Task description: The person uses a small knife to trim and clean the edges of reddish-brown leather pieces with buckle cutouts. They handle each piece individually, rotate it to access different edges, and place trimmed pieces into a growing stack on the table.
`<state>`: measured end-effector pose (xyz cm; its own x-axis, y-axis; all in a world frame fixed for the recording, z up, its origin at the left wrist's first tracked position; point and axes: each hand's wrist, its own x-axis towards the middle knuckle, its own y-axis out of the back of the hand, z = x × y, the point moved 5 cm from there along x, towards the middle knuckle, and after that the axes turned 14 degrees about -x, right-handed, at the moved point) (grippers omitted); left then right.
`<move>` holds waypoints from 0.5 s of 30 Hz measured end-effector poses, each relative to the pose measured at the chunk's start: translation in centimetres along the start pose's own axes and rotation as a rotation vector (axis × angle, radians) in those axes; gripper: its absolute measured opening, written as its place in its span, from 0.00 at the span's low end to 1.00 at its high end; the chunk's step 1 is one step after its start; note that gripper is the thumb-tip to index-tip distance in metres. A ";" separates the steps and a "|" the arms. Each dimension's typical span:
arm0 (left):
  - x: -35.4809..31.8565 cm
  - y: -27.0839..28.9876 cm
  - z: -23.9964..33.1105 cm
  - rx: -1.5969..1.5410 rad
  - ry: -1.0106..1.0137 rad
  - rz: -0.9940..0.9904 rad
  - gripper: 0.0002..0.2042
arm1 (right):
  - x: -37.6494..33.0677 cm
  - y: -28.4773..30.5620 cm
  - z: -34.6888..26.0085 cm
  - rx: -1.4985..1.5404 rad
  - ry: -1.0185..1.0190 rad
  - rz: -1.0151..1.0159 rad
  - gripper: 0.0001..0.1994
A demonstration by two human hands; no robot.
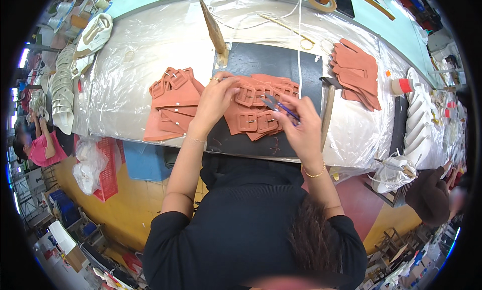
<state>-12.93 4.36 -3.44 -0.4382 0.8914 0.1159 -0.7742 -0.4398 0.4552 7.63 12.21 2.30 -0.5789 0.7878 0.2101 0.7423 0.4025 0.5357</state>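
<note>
Several terracotta leather pieces with covered square buckles (248,121) lie overlapping on a black mat (241,56) in front of me. My left hand (217,101) has its fingers closed on the upper left edge of one buckled piece. In my right hand (305,126) is a pair of thread snips (287,111) with purple-blue handles. Its blades point up and left, over the buckles. Left of my left wrist lies another stack of terracotta pieces (173,101), some with buckles. Short loose threads (275,148) lie near the mat's front edge.
Flat terracotta pieces (355,71) are stacked at the right. A wooden hammer handle (213,26) stands up behind the mat. A white cord (299,43) hangs down to the mat. White shoe uppers (63,91) line the left; more uppers (419,119) and a thread spool (401,86) are right.
</note>
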 end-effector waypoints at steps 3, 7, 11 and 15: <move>0.2 -0.5 -0.4 0.001 -0.037 0.023 0.08 | 1.0 -2.3 0.1 -0.261 0.146 -0.021 0.11; -0.6 -0.6 -0.4 0.043 -0.073 0.112 0.05 | 1.9 -3.9 0.2 -0.391 0.248 -0.020 0.10; -1.2 -0.5 -0.9 -0.128 -0.003 0.144 0.04 | 2.5 -5.1 -0.4 -0.523 0.286 -0.064 0.08; -1.7 -0.7 -1.1 -0.213 0.028 0.193 0.04 | 3.0 -5.9 -1.1 -0.700 0.327 -0.175 0.06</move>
<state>-12.14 3.02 -4.95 -0.5972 0.7866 0.1566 -0.7521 -0.6171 0.2313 1.08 11.69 0.67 -0.8177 0.5200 0.2469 0.3093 0.0352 0.9503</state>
